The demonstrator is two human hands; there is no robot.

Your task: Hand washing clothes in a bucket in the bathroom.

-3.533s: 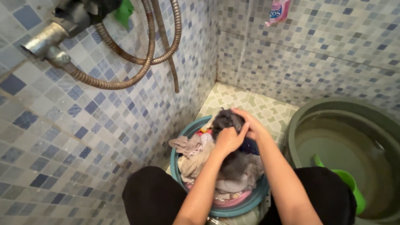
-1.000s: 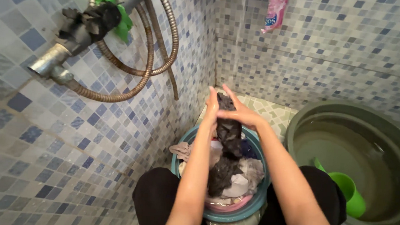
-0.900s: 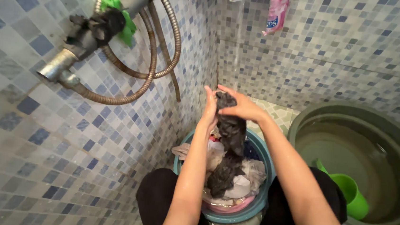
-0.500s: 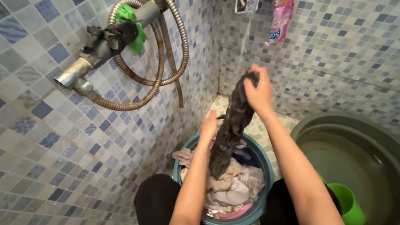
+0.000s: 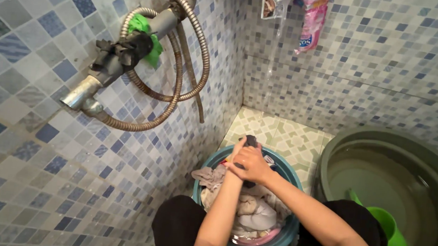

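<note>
Both my hands meet over a round teal basin (image 5: 208, 164) that stands between my knees. My left hand (image 5: 238, 149) and my right hand (image 5: 253, 166) are closed together on a wet dark grey garment (image 5: 251, 140); only its top end and a bit under my right hand show. My right hand lies across my left wrist. Under them the basin holds a heap of pale beige and white wet cloths (image 5: 253, 214).
A big dark green tub (image 5: 384, 140) of water stands at the right with a bright green scoop (image 5: 387, 223) inside. A metal tap pipe (image 5: 83, 94) and a coiled metal hose (image 5: 183, 78) hang on the tiled left wall. Pink sachets (image 5: 310, 18) hang on the far wall.
My right hand held the dark garment stretched high above the basin; now it is down at the basin rim, bunched between both hands. The view has tilted slightly.
</note>
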